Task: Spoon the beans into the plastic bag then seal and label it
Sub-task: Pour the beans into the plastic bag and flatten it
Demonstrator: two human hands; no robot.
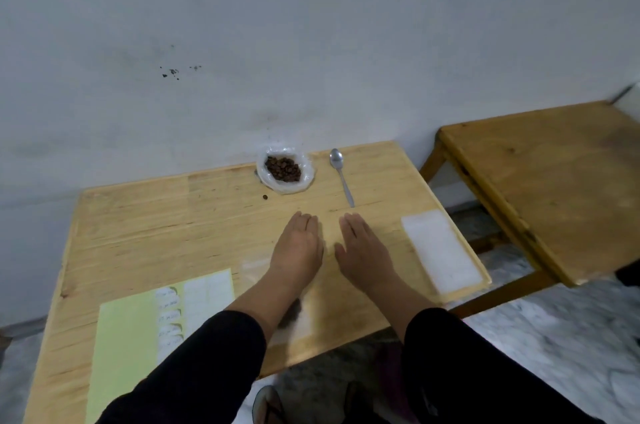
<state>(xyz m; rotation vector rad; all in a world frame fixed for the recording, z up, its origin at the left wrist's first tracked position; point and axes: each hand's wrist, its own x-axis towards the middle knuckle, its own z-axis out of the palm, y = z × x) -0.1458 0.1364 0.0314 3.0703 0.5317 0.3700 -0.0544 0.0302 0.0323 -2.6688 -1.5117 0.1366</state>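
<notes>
A heap of brown beans [283, 169] lies in an open clear plastic wrap [304, 181] at the table's far edge by the wall. One loose bean [265, 197] sits just in front of it. A metal spoon [341, 172] lies to the right of the beans, bowl toward the wall. My left hand [297, 245] and my right hand [362, 250] lie flat, palms down, side by side on the table middle. A clear plastic bag [294, 323] lies flat partly under my left forearm. A yellow-green label sheet [138, 330] with written stickers lies at the front left.
The wooden table [138, 222] stands against a grey wall. A white rectangular pad [441, 253] lies near its right edge. A second wooden table [554, 181] stands to the right across a gap. Marble floor shows below.
</notes>
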